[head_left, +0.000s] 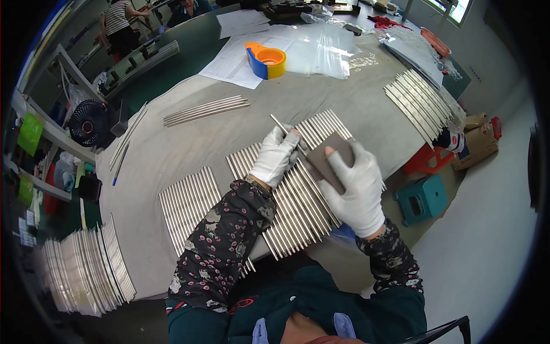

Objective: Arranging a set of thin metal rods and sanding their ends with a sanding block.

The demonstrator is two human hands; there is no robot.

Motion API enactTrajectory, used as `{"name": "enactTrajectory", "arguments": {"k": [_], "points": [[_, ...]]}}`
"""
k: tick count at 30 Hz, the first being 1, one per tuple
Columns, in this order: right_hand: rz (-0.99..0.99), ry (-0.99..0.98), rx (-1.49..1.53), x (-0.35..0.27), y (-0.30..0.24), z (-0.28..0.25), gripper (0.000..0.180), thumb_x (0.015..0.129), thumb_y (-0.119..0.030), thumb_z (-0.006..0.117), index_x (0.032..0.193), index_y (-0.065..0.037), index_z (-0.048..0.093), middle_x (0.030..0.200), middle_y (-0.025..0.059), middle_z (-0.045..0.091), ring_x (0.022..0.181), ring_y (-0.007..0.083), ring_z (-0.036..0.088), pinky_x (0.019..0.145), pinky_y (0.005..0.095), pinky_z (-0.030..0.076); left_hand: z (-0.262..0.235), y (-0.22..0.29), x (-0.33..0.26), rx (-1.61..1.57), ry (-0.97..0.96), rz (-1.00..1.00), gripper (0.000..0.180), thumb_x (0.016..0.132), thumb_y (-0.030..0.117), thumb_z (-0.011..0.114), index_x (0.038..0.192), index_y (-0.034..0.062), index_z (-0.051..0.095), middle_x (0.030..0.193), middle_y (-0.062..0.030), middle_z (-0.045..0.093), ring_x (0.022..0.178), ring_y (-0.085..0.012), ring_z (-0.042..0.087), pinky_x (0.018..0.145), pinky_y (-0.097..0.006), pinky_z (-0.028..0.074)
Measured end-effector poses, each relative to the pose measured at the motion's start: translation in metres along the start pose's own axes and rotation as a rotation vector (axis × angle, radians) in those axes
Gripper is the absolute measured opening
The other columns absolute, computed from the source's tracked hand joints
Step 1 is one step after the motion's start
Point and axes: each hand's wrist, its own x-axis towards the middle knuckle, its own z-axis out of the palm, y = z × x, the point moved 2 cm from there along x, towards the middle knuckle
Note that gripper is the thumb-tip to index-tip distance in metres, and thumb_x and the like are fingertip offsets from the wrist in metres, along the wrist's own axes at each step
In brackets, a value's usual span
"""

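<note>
Many slim metal rods (303, 221) are laid side by side beneath the left hand (274, 157) and the right hand (360, 189), both covered by white gloves. One raised rod (277, 122) is gripped by the left fingers, which are curled close together around it, its end left jutting out past them. A flat grey-brown block (321, 164) is held in the right hand, just to the right of the left fingertips; the right fingers are spread over its face and edge, with one bare fingertip seen on top. Whether the raised rod is touched by the block cannot be told.

Left of the left fingers, another row of rods (192, 209) is set out on the grey table cover (140, 195). Beyond them, a few loose rods (206, 110) are placed, and farther ahead an orange-and-blue tape dispenser (266, 69) is seen beside clear plastic bags (325, 49). Well right of the right fingers, a rod stack (418, 106) is kept.
</note>
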Motion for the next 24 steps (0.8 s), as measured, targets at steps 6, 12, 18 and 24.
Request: {"name": "enactTrajectory", "arguments": {"k": [6, 12, 18, 24], "points": [[0.222, -0.064, -0.233, 0.004, 0.021, 0.006, 0.047, 0.068, -0.025, 0.072, 0.111, -0.009, 0.062, 0.111, 0.0233, 0.051, 0.089, 0.0341, 0.055, 0.073, 0.0423, 0.047, -0.003, 0.000, 0.005, -0.030, -0.023, 0.047, 0.016, 0.096, 0.025, 0.056, 0.099, 0.0108, 0.049, 0.073, -0.0045, 0.062, 0.045, -0.0032, 0.039, 0.039, -0.018, 0.029], [0.209, -0.094, -0.297, 0.005, 0.015, 0.007, 0.046, 0.068, -0.025, 0.072, 0.111, -0.010, 0.062, 0.110, 0.0235, 0.052, 0.091, 0.0333, 0.056, 0.068, 0.0412, 0.048, -0.005, -0.002, 0.003, -0.069, -0.035, 0.052, 0.017, 0.096, 0.026, 0.056, 0.100, 0.0111, 0.049, 0.074, -0.0052, 0.062, 0.046, -0.0036, 0.040, 0.041, -0.017, 0.030], [-0.036, -0.132, -0.002, -0.002, -0.014, 0.005, 0.044, 0.070, -0.022, 0.070, 0.111, -0.008, 0.063, 0.107, 0.0205, 0.053, 0.084, 0.0325, 0.056, 0.065, 0.0425, 0.048, -0.005, -0.001, 0.001, -0.044, 0.009, 0.026, 0.017, 0.096, 0.025, 0.055, 0.099, 0.0106, 0.049, 0.073, -0.0054, 0.061, 0.045, -0.0038, 0.038, 0.040, -0.018, 0.030], [-0.047, -0.141, 0.062, -0.004, -0.021, 0.001, 0.048, 0.068, -0.024, 0.073, 0.112, -0.010, 0.062, 0.109, 0.0235, 0.051, 0.086, 0.0351, 0.056, 0.070, 0.0428, 0.049, -0.002, -0.001, 0.002, -0.006, 0.008, 0.021, 0.016, 0.096, 0.025, 0.056, 0.100, 0.0116, 0.048, 0.074, -0.0053, 0.061, 0.045, -0.0035, 0.037, 0.040, -0.018, 0.029]]}}
